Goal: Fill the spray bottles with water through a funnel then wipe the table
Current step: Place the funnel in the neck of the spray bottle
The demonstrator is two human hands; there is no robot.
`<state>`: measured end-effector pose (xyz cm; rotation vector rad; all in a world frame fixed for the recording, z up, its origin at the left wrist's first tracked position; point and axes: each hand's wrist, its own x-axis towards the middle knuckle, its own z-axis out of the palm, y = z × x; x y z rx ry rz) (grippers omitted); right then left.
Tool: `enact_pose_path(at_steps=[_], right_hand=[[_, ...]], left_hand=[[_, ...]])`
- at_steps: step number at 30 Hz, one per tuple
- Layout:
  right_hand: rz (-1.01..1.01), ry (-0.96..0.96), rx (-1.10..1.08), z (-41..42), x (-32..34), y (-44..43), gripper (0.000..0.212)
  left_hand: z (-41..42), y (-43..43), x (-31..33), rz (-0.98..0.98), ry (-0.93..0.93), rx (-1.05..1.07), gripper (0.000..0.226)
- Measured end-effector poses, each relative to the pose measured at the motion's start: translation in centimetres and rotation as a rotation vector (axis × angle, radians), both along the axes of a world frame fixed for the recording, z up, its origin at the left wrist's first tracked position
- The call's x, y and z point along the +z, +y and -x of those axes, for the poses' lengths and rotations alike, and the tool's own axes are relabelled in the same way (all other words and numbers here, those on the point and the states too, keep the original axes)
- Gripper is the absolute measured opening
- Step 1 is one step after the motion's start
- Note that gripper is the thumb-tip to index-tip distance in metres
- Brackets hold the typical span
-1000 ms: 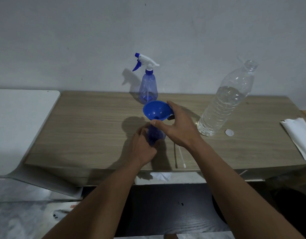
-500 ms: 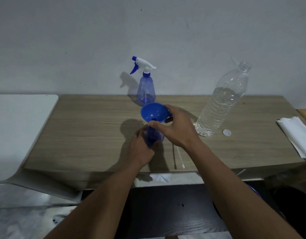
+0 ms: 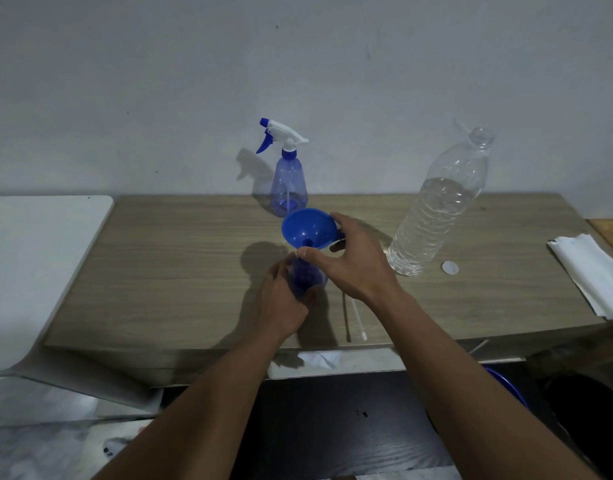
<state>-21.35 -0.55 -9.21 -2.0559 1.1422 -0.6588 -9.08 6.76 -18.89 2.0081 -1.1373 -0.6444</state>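
A blue funnel (image 3: 307,228) sits in the neck of an open blue spray bottle (image 3: 307,277) at the middle of the wooden table (image 3: 180,271). My left hand (image 3: 284,299) wraps the bottle's body from the left. My right hand (image 3: 350,261) grips the funnel's rim from the right. A second blue spray bottle (image 3: 287,181) with its white trigger head on stands behind, by the wall. A large clear water bottle (image 3: 436,209), uncapped and over half full, stands to the right, with its white cap (image 3: 449,267) beside it.
A thin white dip tube (image 3: 358,318) lies near the table's front edge, right of my hands. Folded white cloth (image 3: 592,275) rests at the table's right end. A white surface (image 3: 31,258) adjoins the left side. The grey wall (image 3: 298,81) stands close behind.
My hands, the funnel and the bottle hold their places on the table. Only the view has shifted slightly.
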Motion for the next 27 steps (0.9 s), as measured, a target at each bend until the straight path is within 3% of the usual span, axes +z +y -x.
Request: enact_pose_path(at_steps=[18,22,27], right_hand=[[0.033,-0.045,0.006,0.9,0.3,0.6,0.052],[0.043,-0.007,-0.031,1.7,0.4,0.7,0.068],[0.153,-0.057,-0.133,3.7,1.1,0.6,0.049]], left_hand=[[0.3,1.3,2.9,-0.019,-0.014,-0.034,0.039],[0.3,2.2,3.7,-0.045,-0.033,-0.03,0.049],[0.5,2.9,4.2,-0.001,-0.007,0.042,0.061]])
